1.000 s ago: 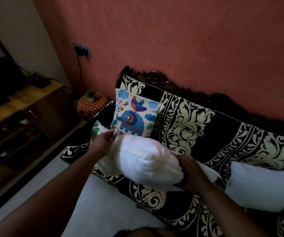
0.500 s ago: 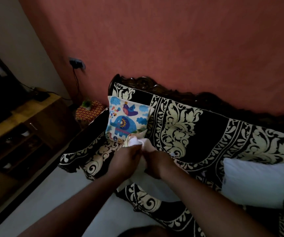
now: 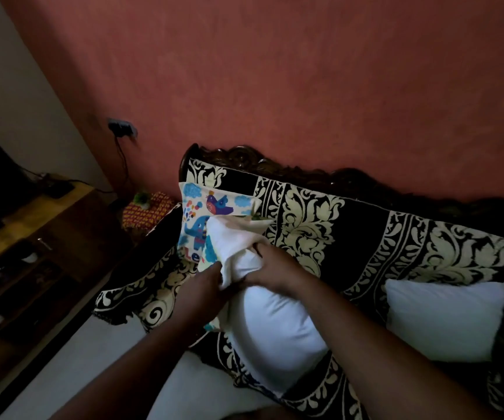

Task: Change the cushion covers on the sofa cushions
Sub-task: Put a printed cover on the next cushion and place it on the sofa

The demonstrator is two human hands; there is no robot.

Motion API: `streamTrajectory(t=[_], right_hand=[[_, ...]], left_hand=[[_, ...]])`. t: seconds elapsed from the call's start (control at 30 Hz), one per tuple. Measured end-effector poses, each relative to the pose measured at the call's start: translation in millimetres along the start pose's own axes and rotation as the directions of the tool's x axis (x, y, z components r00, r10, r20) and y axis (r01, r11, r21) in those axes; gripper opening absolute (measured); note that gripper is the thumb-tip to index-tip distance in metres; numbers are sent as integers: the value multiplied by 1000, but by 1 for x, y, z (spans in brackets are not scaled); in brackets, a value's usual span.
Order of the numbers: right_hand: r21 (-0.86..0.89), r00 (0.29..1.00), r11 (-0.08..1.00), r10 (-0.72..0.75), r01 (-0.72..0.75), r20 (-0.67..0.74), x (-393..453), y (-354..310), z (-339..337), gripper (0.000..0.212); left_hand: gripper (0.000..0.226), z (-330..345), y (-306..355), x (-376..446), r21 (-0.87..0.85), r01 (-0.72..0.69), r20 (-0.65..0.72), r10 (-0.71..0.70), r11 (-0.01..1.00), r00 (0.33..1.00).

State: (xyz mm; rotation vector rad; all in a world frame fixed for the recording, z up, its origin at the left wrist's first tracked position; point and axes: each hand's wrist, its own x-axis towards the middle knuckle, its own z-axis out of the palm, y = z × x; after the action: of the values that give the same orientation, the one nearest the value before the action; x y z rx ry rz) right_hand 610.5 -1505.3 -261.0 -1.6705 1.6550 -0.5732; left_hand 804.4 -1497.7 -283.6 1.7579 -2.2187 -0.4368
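Dimly lit, the scene looks down over a person's two bare forearms reaching to a sofa draped in a black throw with cream leaf patterns. Both hands meet at the top end of a white cushion, which lies on the seat just below the wrists and stretches back toward the person.

The left hand has its fingers curled into a bunch of white cloth at that end, beside the edge of a printed cover; whether it grips the cover, the cushion or both cannot be told. The right hand touches the left one and clutches the same bunched white cloth, fingers bent over it and knuckles up.

Just beyond the fingertips of both hands, leaning on the sofa back, stands a covered cushion with a cartoon print: a blue elephant, a purple bird and blue clouds. Bunched cloth rises in front of its lower part and hides it.

To the right of the right forearm, apart from it, a second white cushion rests on the seat against the backrest.

Left of the left arm, well away, a low wooden cabinet stands by the wall. Above and beyond the hands is a reddish wall with a socket and a hanging cable.
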Motion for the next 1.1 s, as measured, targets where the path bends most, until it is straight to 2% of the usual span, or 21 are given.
streamTrajectory(t=[0.13,0.2,0.27,0.37,0.43,0.47,0.53,0.57,0.6,0.63,0.67,0.7,0.73,0.77,0.8,0.87,0.93,1.0,1.07,1.1], right_hand=[[2,998,998,-58,58,11,2,3,-19,76],[32,996,995,-89,89,0,2,8,-32,80],[51,994,993,-102,104,-46,2,20,-44,84],[1,970,1000,-21,22,-243,-10,43,-60,81],[2,888,1000,16,-17,-459,-30,60,-61,66],[57,813,998,41,-10,-580,-41,69,-55,65],[259,644,965,167,50,-746,-58,92,-28,72],[351,596,934,242,72,-766,-64,103,-13,77],[448,598,892,324,66,-733,-68,114,4,84],[536,662,844,383,33,-644,-71,122,19,96],[595,765,804,385,-4,-516,-72,127,32,113],[616,854,787,344,-35,-391,-72,127,42,129],[619,914,784,284,-48,-288,-68,126,49,138],[625,944,780,228,-31,-239,-62,124,54,141],[644,945,765,218,-10,-244,-55,122,54,142],[648,887,761,277,33,-370,-41,118,44,138],[589,831,806,284,64,-478,-27,113,30,110],[499,790,866,281,37,-546,-21,101,22,83],[369,727,929,228,36,-647,-19,91,23,89],[328,722,941,175,77,-669,-19,89,26,94]], left_hand=[[22,-7,16,7,149,-152,-17,156,977,988],[20,-7,22,7,131,-179,-58,188,975,980],[21,-7,23,11,63,-142,-119,149,988,982],[27,-15,24,23,-123,-35,-167,14,992,986],[25,-19,25,32,-177,-15,-176,-17,984,984],[22,-21,25,37,-171,-13,-175,-17,985,984],[19,-25,24,46,-152,3,-175,-30,988,984],[23,-27,23,49,-159,12,-177,-41,987,983],[28,-28,22,52,-170,14,-181,-45,985,982],[29,-29,22,54,-180,14,-186,-48,984,981],[28,-29,23,55,-184,9,-190,-45,983,981],[27,-28,25,55,-187,5,-187,-41,982,982],[27,-27,27,55,-194,-5,-177,-30,981,984],[29,-25,30,54,-205,-13,-154,-19,979,988],[31,-23,33,53,-216,-14,-127,-14,976,992],[27,-20,36,52,-223,-22,-69,7,975,998],[21,-22,37,54,-187,-60,-30,55,981,998],[24,-28,36,57,-138,-54,6,55,989,998],[32,-34,31,61,-73,-29,12,30,997,999],[34,-37,26,63,-27,-16,-8,16,999,1000]])
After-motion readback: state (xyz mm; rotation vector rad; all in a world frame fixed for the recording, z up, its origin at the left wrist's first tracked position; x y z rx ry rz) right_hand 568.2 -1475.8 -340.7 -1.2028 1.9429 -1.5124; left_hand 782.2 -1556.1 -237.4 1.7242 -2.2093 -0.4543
